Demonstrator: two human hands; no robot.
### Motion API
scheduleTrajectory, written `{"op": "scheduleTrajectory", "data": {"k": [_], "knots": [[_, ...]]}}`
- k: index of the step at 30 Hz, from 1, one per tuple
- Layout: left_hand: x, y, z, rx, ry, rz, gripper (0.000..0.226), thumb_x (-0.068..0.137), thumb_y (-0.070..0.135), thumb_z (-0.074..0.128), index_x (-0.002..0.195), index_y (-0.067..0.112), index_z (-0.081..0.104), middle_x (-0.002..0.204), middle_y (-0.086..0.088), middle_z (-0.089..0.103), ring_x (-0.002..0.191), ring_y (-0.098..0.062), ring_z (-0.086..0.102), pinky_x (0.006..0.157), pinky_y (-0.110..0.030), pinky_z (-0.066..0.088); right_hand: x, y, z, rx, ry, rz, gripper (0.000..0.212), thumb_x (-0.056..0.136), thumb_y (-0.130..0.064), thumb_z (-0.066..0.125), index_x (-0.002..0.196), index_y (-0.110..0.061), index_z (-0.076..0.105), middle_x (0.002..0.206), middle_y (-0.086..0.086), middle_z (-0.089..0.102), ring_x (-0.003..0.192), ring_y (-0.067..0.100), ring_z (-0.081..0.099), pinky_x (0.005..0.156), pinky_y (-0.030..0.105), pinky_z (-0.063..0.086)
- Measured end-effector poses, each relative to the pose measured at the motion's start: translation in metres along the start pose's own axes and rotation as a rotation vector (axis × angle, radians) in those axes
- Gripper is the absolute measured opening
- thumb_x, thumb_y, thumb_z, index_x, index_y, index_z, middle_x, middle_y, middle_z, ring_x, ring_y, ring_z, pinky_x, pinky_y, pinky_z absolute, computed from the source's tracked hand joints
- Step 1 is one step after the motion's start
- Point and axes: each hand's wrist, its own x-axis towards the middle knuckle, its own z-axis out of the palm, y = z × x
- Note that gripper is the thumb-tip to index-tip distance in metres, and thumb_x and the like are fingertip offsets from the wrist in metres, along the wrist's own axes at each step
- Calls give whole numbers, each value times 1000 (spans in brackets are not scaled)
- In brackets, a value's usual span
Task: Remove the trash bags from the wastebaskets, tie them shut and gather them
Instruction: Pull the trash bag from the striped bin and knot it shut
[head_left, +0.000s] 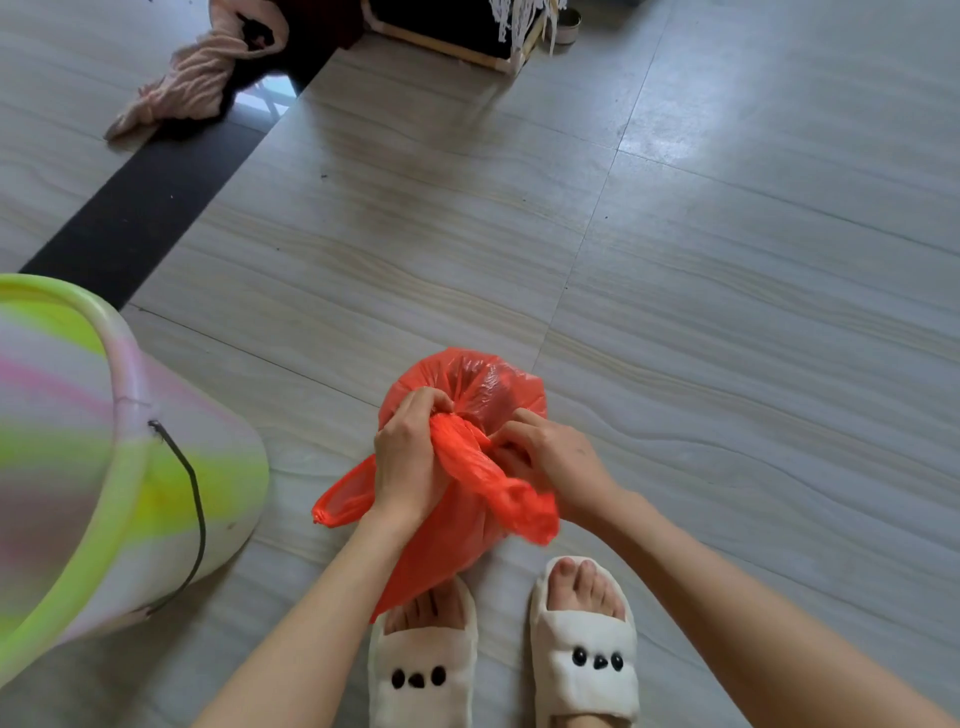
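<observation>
Bag (467, 384) on floor, my left hand (408, 457) and right hand (550, 457) both pinching its twisted handles; I'd cinch the knot low and tight.

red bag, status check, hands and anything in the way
Left hand and right hand both grip the red bag at its gathered neck. Bag on the floor, out of the bucket. Nothing in the way.

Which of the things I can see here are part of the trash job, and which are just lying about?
Part of the job:
red trash bag, gripped at its neck by the left hand and right hand
striped wastebasket

Just lying about:
pink cloth
small tin
white fringe
</observation>
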Motion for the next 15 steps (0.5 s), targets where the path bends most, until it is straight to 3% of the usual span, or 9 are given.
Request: {"op": "scheduleTrajectory", "data": {"k": [2, 4, 6, 8, 9, 13, 15], "knots": [[-3, 3, 0, -220, -59, -167, 22, 63, 29, 65, 83, 20, 61, 81, 10, 65, 77, -11, 62, 67, -15, 40, -3, 4, 2, 4, -16, 12, 20, 88, -29, 55, 103, -20, 65, 105, 1, 61, 96, 25, 60, 72, 33, 43], [-2, 4, 0, -487, -146, -322, 28, 55, 35, 65, 79, 21, 63, 75, 9, 64, 69, -9, 59, 69, -20, 45, -8, 7, 4, 20, 1, 42, 25, 87, -31, 49, 102, -19, 65, 104, 1, 62, 94, 26, 61, 72, 34, 44], [0, 7, -2, -684, -181, -420, 12, 67, 12, 65, 79, 15, 64, 67, 4, 64, 60, -6, 59, 65, -23, 47, -11, 8, 4, 43, 8, 49, 31, 84, -32, 44, 102, -19, 66, 103, 2, 62, 93, 28, 61, 73, 35, 44], [4, 8, -3, -804, -199, -498, 22, 78, -14, 53, 87, 4, 61, 54, 5, 65, 49, 1, 58, 56, -14, 49, -9, 6, 4, 29, -15, 48, 27, 87, -28, 47, 104, -19, 65, 105, 2, 61, 96, 27, 60, 74, 33, 43], [5, 9, -5, -868, -207, -524, 25, 80, -17, 49, 91, 2, 59, 51, 6, 64, 46, 2, 57, 52, -11, 48, -8, 4, 4, 28, -27, 47, 26, 87, -27, 48, 104, -19, 65, 106, 2, 61, 98, 26, 59, 75, 32, 42], [-2, 10, -2, -1008, -93, -571, 15, 86, -5, 51, 90, 9, 56, 60, -1, 60, 50, -10, 56, 48, -19, 47, -10, -6, 11, 46, -46, 8, 44, 79, -39, 35, 105, -18, 64, 107, 2, 60, 97, 27, 59, 72, 28, 39], [-1, 12, 4, -1076, 26, -621, 18, 88, -3, 47, 78, 8, 55, 51, 2, 55, 46, -8, 52, 46, -19, 45, -13, -9, 16, 48, -71, -19, 45, 80, -41, 35, 107, -17, 63, 107, 4, 60, 97, 28, 59, 74, 33, 44]]}}
